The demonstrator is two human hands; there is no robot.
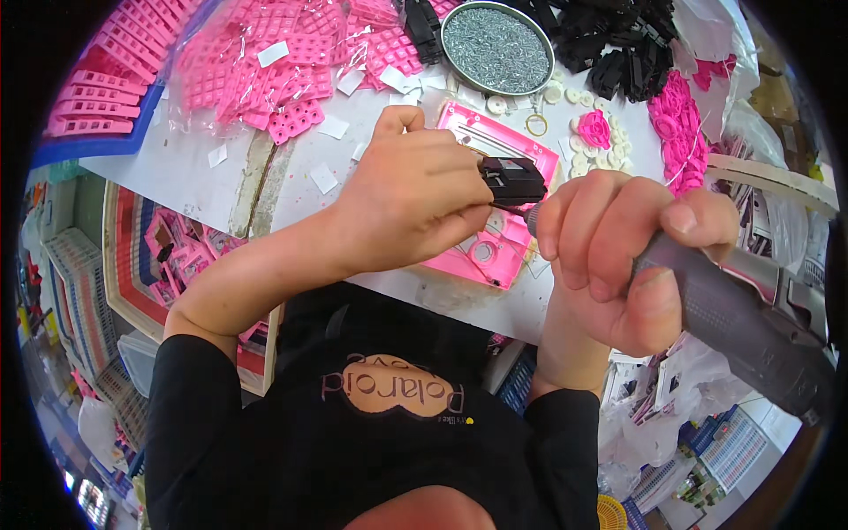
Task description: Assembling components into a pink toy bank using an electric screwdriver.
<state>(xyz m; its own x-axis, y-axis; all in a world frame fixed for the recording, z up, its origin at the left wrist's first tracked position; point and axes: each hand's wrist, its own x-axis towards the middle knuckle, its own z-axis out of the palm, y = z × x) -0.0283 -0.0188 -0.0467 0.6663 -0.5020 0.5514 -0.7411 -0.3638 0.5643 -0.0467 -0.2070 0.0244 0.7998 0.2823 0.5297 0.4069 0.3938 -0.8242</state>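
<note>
My left hand (411, 190) is closed, its fingers pinching a small black plastic part (517, 180) above a pink plastic housing (459, 262). The housing lies on the white worktable and has metal rods near its far side. My right hand (627, 252) is wrapped round a dark grey electric screwdriver (738, 314), its body slanting down to the right. The screwdriver's narrow front end points left at the black part, close to my left fingertips. Whether the bit touches the part or a screw, I cannot tell.
Beyond the housing stands a round metal tin (500, 92) of small screws. Bagged pink keypad-like plates (265, 71) lie far left, near a blue tray (132, 146). White plastic wheels (583, 161), black parts (623, 53) and pink rings (676, 132) sit far right.
</note>
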